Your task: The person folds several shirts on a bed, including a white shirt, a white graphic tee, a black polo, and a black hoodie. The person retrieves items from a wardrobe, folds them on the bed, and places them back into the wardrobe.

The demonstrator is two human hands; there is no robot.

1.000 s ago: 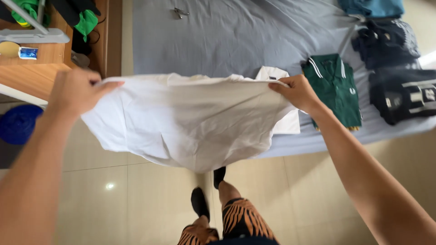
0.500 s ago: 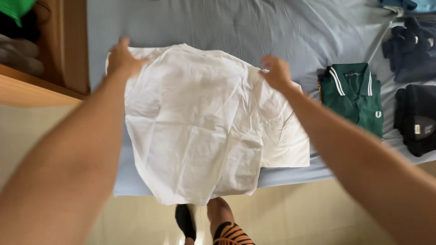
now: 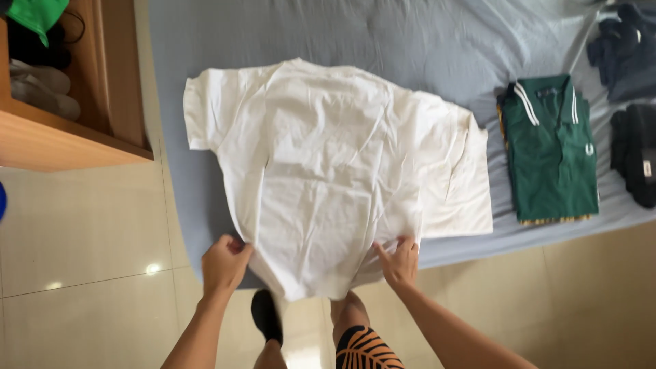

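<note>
A bed [image 3: 410, 34] with a grey-blue sheet fills the far part of the scene. On its right side lies a folded green polo shirt [image 3: 552, 154] with white collar stripes, and dark folded clothes [image 3: 632, 102] lie further right. A wooden shelf unit [image 3: 61, 130] stands far left on the glossy beige tiled floor [image 3: 82, 273].

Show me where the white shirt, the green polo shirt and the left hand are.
white shirt [image 3: 321, 164], head view, middle of its back.
green polo shirt [image 3: 553, 160], head view, its chest.
left hand [image 3: 224, 263], head view, its back.
</note>
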